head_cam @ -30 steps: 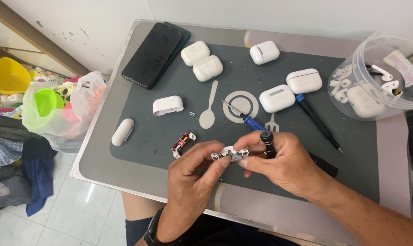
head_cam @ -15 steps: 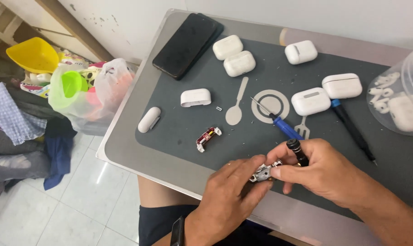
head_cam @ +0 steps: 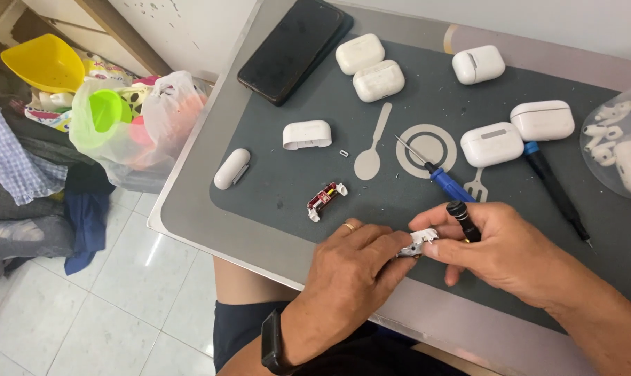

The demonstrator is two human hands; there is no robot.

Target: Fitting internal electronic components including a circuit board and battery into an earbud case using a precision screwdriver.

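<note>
Small white-and-metal part (head_cam: 417, 243), pinched between the fingertips of both hands, sits just above the near edge of a dark grey work mat (head_cam: 399, 174) on a grey table (head_cam: 190, 202). Its long axis runs roughly left to right, tilted slightly up toward the right; which end is the front cannot be told.

The mat carries a pale spoon, plate and fork print and most of the clutter. A black phone (head_cam: 294, 45) lies face up at the far left corner, half off the mat. A clear plastic tub (head_cam: 618, 143) of white earbuds stands at the right edge. Five closed white earbud cases are spread across the far half: two side by side (head_cam: 369, 66), one alone (head_cam: 478, 64), two more (head_cam: 517, 132) near the tub. An open case shell (head_cam: 307, 134) and a loose lid (head_cam: 231, 168) lie to the left, well apart from the hands.

A black-handled tool (head_cam: 555, 191) and a blue-handled screwdriver (head_cam: 440, 177) lie just beyond the right hand. A small red-and-white component (head_cam: 326, 200) rests near the left hand.

The left hand (head_cam: 350, 268), ringed, is closed on the part's left end. The right hand (head_cam: 496, 247) grips its right end while also clamping a short black driver (head_cam: 463, 221) upright between its fingers.
</note>
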